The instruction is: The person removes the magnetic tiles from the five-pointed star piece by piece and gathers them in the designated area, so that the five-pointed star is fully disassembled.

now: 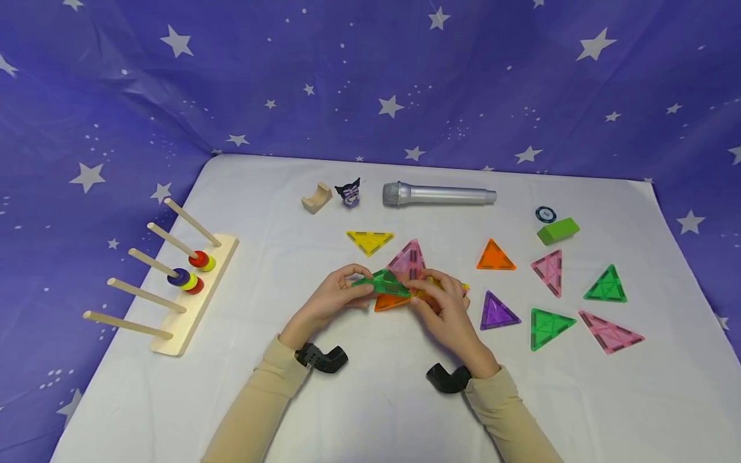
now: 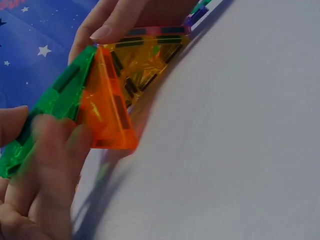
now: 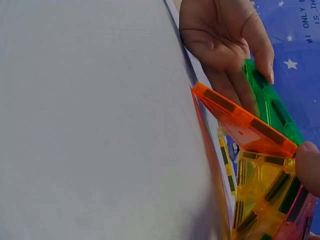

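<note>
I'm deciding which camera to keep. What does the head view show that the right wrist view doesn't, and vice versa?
The head view alone shows the silver microphone, wooden peg stand, poker chip and green block.
The right wrist view alone shows printed lettering.
Both show the starry backdrop, left hand pinching a green triangular tile, right hand, orange tile, yellow tile and pink tile.

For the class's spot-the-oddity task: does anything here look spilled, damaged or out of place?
Nothing looks spilled or damaged; the triangular tiles show no visible breaks. The one mild oddity is the wooden peg stand on the left: only two of its five pegs carry rings, so it looks unevenly filled.
</note>
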Demonstrator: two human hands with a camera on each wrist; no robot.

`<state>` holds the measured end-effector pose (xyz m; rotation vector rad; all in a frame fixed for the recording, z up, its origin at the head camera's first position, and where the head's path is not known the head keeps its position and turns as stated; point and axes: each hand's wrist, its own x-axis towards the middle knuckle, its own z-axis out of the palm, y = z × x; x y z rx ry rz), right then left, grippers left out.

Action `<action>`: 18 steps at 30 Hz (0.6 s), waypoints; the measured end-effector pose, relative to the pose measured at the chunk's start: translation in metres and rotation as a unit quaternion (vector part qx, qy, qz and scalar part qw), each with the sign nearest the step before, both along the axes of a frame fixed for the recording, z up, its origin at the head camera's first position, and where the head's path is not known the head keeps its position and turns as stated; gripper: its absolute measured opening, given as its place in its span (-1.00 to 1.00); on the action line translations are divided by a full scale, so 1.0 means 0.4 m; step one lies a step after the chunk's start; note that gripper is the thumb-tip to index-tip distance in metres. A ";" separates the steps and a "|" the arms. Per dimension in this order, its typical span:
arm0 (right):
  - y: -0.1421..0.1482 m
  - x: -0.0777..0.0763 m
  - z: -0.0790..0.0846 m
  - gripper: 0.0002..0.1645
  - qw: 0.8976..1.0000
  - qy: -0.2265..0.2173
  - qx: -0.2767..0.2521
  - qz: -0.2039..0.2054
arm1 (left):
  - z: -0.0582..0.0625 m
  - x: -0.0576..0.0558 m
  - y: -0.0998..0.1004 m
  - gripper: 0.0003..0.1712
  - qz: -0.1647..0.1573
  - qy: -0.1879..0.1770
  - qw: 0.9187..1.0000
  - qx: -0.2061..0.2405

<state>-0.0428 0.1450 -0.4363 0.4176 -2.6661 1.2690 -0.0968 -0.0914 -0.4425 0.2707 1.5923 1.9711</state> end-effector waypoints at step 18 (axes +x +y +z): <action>-0.002 -0.001 0.004 -0.70 1.000 -0.005 -0.012 -0.005 | 0.002 0.001 -0.012 -0.73 0.056 0.004 0.998 0.029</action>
